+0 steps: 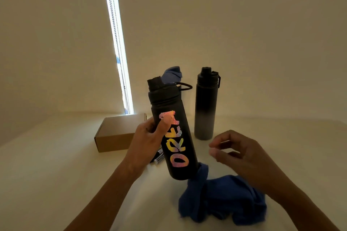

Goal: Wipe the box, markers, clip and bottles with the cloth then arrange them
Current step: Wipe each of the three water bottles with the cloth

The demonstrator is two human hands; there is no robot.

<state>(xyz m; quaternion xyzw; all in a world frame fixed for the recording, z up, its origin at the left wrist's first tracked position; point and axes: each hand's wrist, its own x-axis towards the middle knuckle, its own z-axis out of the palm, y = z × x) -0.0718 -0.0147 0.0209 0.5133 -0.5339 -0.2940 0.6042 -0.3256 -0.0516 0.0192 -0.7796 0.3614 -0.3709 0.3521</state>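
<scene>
At frame centre the left hand (pixel 148 137) grips the tilted black lettered metal bottle (pixel 172 137), exposing its side; the right hand (pixel 238 154), fingers loosely curled and empty, hovers above the crumpled blue cloth (pixel 225 199).

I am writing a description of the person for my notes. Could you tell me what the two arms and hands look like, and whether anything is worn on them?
Both forearms are bare as far as the frame shows: no sleeves are visible. The left hand and the right hand wear no gloves. I see no watch, bracelet or ring, though the dim light makes small items hard to exclude.
</scene>
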